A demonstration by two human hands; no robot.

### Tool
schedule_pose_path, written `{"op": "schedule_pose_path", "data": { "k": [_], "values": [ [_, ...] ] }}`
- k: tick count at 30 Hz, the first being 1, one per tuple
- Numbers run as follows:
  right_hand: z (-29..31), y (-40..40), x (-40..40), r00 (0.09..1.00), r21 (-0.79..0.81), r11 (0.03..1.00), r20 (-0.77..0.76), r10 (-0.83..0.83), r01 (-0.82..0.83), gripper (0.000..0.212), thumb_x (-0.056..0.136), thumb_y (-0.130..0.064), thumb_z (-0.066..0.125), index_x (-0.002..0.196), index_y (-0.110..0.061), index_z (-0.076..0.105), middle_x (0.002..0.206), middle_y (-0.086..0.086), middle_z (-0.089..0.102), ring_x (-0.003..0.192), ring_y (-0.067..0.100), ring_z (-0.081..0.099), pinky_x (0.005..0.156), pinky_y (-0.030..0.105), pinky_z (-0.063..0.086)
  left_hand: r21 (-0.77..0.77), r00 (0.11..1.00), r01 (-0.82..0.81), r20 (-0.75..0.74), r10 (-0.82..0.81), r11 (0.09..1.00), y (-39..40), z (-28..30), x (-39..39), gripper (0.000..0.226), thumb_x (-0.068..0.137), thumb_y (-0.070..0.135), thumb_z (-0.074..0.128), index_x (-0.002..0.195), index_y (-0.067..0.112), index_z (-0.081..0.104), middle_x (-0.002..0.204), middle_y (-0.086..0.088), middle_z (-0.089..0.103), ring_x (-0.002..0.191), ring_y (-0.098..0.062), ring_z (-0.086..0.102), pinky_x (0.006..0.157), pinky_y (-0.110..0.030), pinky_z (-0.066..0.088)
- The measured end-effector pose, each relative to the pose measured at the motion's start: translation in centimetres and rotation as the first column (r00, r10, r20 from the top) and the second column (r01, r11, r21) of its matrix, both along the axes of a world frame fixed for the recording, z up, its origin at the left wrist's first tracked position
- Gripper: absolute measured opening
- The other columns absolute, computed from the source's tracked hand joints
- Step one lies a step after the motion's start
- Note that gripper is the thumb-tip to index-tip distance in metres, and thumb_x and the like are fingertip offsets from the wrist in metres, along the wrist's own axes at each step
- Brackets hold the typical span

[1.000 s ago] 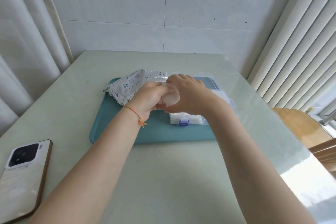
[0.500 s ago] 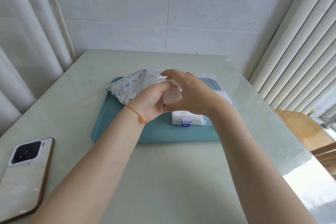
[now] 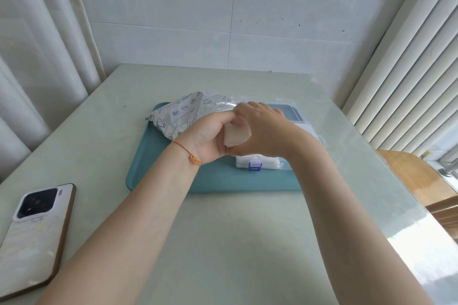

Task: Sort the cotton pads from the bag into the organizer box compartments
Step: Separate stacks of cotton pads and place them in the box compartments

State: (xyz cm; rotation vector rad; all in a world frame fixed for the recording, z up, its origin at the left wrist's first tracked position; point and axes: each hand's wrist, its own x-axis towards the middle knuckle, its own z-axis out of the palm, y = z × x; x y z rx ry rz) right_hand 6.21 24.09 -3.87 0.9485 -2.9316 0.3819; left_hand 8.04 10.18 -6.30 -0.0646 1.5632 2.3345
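A small stack of white cotton pads (image 3: 236, 136) is held between both hands above the teal tray (image 3: 218, 181). My left hand (image 3: 210, 136) grips the stack from the left and my right hand (image 3: 262, 129) curls round it from the right and above. The printed silver bag (image 3: 183, 114) lies on the tray's far left, behind my left hand. A clear organizer box (image 3: 262, 162) with a blue latch (image 3: 254, 165) sits under my right wrist. White pads fill its near compartment, and its open lid (image 3: 287, 109) lies behind. My hands hide most of the box.
A phone (image 3: 34, 235) lies face down at the table's near left edge. Curtains hang at the left, window blinds at the right. A wooden seat (image 3: 416, 176) stands beyond the table's right edge. The tiled wall closes the far side.
Both hands have stayed together over the tray, rising slightly. The pad stack has turned in their grip, its edge now facing me. The bag and the box have not moved.
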Motion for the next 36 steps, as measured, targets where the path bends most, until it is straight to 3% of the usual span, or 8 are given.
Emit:
{"op": "schedule_pose_path", "data": {
  "k": [8, 15, 20, 22, 27, 30, 32, 36],
  "values": [
    [0.3, 0.4, -0.1, 0.984, -0.35, 0.937, 0.165, 0.068, -0.006, 0.063, 0.06, -0.048, 0.077, 0.116, -0.035, 0.05, 0.11, -0.006, 0.049, 0.103, 0.018, 0.053, 0.095, 0.045, 0.046, 0.271, 0.998, 0.019, 0.051, -0.034, 0.962, 0.0, 0.5, 0.2, 0.015, 0.091, 0.018, 0.052, 0.1, 0.016, 0.064, 0.086, -0.002, 0.068, 0.077, -0.016, 0.068, 0.069, -0.027, 0.052],
    [0.3, 0.4, 0.2, 0.996, -0.155, 0.987, 0.084, 0.044, -0.03, 0.078, 0.064, -0.052, 0.082, 0.131, -0.038, 0.044, 0.121, -0.009, 0.046, 0.117, 0.014, 0.038, 0.101, 0.035, 0.032, 0.099, 1.0, 0.005, 0.019, -0.007, 0.995, 0.6, 0.0, 0.0, 0.018, 0.09, 0.008, 0.049, 0.077, 0.016, 0.057, 0.065, 0.0, 0.053, 0.062, -0.012, 0.054, 0.063, -0.025, 0.041],
    [0.3, 0.1, 0.4, 0.997, -0.173, 0.984, 0.054, 0.057, -0.047, 0.073, 0.066, -0.046, 0.082, 0.129, -0.041, 0.046, 0.116, -0.01, 0.046, 0.113, 0.013, 0.039, 0.1, 0.037, 0.033, 0.189, 0.999, 0.036, 0.009, -0.039, 0.981, 0.6, -0.3, -0.2, 0.018, 0.081, 0.008, 0.059, 0.096, 0.018, 0.062, 0.089, -0.002, 0.062, 0.086, -0.015, 0.06, 0.068, -0.026, 0.05],
    [0.2, 0.1, 0.4, 0.997, -0.147, 0.988, 0.046, 0.061, -0.054, 0.082, 0.066, -0.046, 0.083, 0.136, -0.044, 0.041, 0.122, -0.01, 0.045, 0.116, 0.013, 0.038, 0.099, 0.036, 0.031, 0.223, 0.998, 0.063, -0.028, -0.058, 0.973, 0.7, -0.2, 0.0, 0.017, 0.079, 0.009, 0.058, 0.095, 0.014, 0.06, 0.089, -0.004, 0.06, 0.084, -0.015, 0.06, 0.067, -0.024, 0.052],
    [0.2, -0.2, 0.5, 0.998, -0.158, 0.986, 0.016, 0.054, -0.051, 0.069, 0.067, -0.045, 0.082, 0.127, -0.037, 0.049, 0.116, -0.009, 0.047, 0.11, 0.015, 0.038, 0.101, 0.039, 0.033, 0.11, 0.999, -0.039, 0.012, 0.038, 0.993, 0.6, -0.4, -0.1, 0.017, 0.09, 0.009, 0.056, 0.078, 0.02, 0.057, 0.07, 0.004, 0.05, 0.061, -0.008, 0.05, 0.059, -0.019, 0.041],
    [0.1, -0.3, 0.4, 0.999, -0.138, 0.99, 0.013, 0.044, -0.041, 0.078, 0.065, -0.048, 0.083, 0.133, -0.037, 0.045, 0.122, -0.008, 0.046, 0.116, 0.015, 0.038, 0.1, 0.037, 0.031, 0.139, 0.999, -0.004, -0.05, 0.011, 0.99, 0.8, -0.3, 0.0, 0.012, 0.091, 0.008, 0.055, 0.086, 0.018, 0.061, 0.078, 0.002, 0.06, 0.071, -0.01, 0.059, 0.065, -0.021, 0.047],
    [0.0, -0.4, 0.3, 0.999, -0.114, 0.993, -0.02, 0.024, -0.027, 0.069, 0.066, -0.051, 0.081, 0.126, -0.033, 0.051, 0.122, -0.008, 0.046, 0.117, 0.016, 0.038, 0.102, 0.038, 0.031, 0.142, 0.999, 0.001, -0.053, 0.007, 0.99, 0.9, -0.2, 0.2, 0.014, 0.095, 0.008, 0.051, 0.09, 0.016, 0.062, 0.077, 0.003, 0.066, 0.072, -0.008, 0.064, 0.061, -0.02, 0.052],
    [0.1, -0.3, 0.4, 0.999, -0.102, 0.995, -0.039, 0.016, -0.02, 0.076, 0.066, -0.051, 0.081, 0.131, -0.035, 0.047, 0.123, -0.007, 0.046, 0.116, 0.016, 0.038, 0.103, 0.038, 0.029, 0.125, 0.998, -0.026, -0.052, 0.033, 0.992, 0.9, -0.1, 0.3, 0.013, 0.088, 0.011, 0.06, 0.08, 0.02, 0.06, 0.066, 0.007, 0.055, 0.065, -0.008, 0.049, 0.057, -0.019, 0.042]
  ]
}}
